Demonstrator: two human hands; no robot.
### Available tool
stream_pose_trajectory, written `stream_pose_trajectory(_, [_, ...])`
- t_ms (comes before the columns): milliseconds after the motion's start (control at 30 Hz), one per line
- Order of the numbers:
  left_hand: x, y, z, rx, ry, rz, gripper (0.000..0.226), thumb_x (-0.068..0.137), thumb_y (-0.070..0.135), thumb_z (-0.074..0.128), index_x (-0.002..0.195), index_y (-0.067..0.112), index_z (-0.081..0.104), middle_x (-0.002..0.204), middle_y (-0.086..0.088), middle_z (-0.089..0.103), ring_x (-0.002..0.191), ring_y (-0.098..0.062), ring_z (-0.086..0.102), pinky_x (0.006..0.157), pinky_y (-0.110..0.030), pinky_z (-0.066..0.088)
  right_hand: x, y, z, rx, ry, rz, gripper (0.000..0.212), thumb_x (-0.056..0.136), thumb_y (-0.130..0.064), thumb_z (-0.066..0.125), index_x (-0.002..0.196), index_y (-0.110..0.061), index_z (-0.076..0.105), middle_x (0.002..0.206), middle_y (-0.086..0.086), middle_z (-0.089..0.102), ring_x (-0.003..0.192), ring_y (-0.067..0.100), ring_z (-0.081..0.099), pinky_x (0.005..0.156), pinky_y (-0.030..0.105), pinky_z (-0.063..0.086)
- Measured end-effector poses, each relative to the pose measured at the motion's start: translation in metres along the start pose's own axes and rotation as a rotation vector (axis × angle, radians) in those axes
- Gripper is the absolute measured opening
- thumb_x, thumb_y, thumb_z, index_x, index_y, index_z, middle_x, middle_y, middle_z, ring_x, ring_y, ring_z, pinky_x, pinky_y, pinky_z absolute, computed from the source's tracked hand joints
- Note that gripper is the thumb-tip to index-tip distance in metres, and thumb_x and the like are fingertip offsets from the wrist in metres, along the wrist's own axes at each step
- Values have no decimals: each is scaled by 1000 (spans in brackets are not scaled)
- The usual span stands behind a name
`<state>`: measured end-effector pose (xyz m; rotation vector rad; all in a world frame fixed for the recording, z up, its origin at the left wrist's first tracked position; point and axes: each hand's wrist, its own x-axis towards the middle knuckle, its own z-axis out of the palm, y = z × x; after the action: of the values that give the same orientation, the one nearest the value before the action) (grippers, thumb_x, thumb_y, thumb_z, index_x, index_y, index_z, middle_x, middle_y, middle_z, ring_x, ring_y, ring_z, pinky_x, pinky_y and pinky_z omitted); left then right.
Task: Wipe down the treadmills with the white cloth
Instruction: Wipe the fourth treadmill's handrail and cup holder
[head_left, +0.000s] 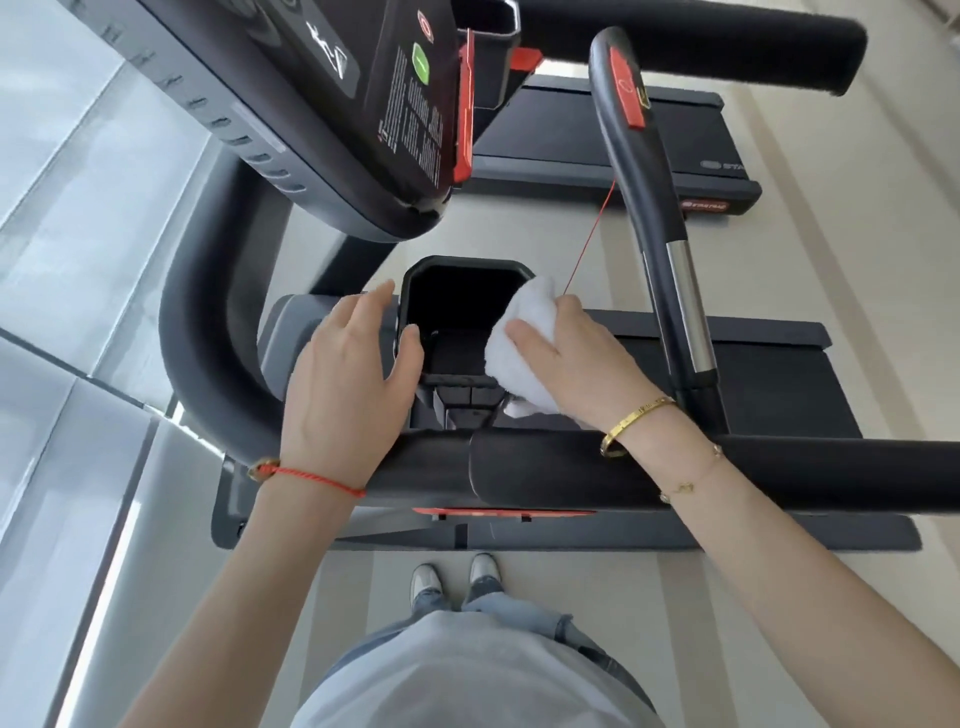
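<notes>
Wiping sits at the cup holder (457, 322): your right hand (576, 358) presses the white cloth (519, 338) on its rim, your left hand (353, 364) steadies it with relaxed fingers; console (322, 104), handrails and second treadmill (597, 135) likely remain.

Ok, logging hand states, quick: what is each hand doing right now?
Left hand: open, fingers resting on the black holder rim.
Right hand: gripping the white cloth.
</notes>
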<state>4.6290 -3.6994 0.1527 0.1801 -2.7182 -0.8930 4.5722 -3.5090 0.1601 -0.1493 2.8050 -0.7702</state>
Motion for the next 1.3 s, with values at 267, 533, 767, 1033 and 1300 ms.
stream_pose_trajectory(267, [8, -6, 1, -10, -62, -49, 46, 96, 32, 53, 139, 16, 52, 124, -1, 64, 110, -18, 61, 91, -26, 45, 68, -18, -21, -242, -107, -373, 36, 100, -36, 44, 124, -8, 43, 111, 6, 50, 84, 23, 46, 61, 32, 28])
stream_pose_trajectory(533, [17, -4, 4, -45, -77, -63, 45, 95, 34, 52, 138, 18, 53, 121, 0, 64, 105, -19, 62, 94, -40, 51, 61, 9, -20, 40, -153, -493, 47, 95, -35, 53, 137, -19, 38, 128, -2, 47, 104, 19, 50, 85, 33, 40])
stream_pose_trajectory(767, [16, -4, 4, -94, -71, -57, 45, 95, 32, 52, 137, 16, 55, 118, 0, 65, 102, -15, 62, 93, -40, 52, 87, -8, -21, -143, -203, -576, 37, 98, -30, 48, 133, -19, 41, 126, -1, 51, 101, 22, 52, 76, 30, 32])
stream_pose_trajectory(1033, [14, -5, 5, -98, -51, -61, 38, 95, 26, 57, 131, 16, 58, 105, -2, 67, 92, -19, 63, 83, -42, 55, 104, -43, -4, -382, -125, -742, 39, 96, -48, 45, 129, -27, 46, 122, 0, 60, 100, 32, 57, 73, 33, 31])
stream_pose_trajectory(1300, [14, -8, 4, -105, -62, -60, 43, 95, 29, 55, 137, 18, 55, 114, 3, 67, 99, -13, 63, 91, -38, 53, 85, 2, -16, -119, -107, -447, 42, 91, -49, 53, 125, -26, 47, 85, 3, 58, 77, 24, 53, 63, 33, 38])
